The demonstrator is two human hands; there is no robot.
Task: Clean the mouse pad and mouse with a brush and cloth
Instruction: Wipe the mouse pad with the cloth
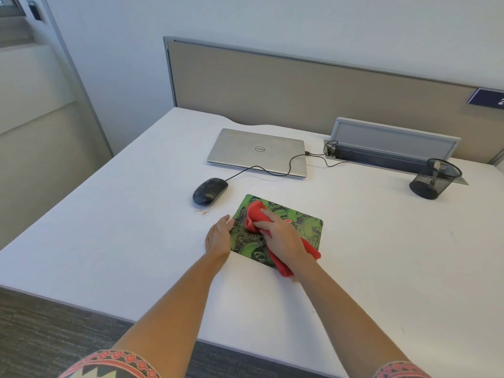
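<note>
Red cloth (pixel 255 214) bunched on the green mouse pad (pixel 308 227), at its left end.
Right hand (pixel 281 236): grip closed round the cloth, pressing it onto the pad on the white surface (pixel 136 214). Left hand (pixel 218 237): grip slack, fingers straight, touching the pad's left edge. Black mouse (pixel 210 191) lies off the pad, near its far-left corner.

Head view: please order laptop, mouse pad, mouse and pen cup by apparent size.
Largest: laptop and mouse pad look alike; the pad is nearer and partly covered, so unranked.
Then: pen cup.
Smallest: mouse.
</note>
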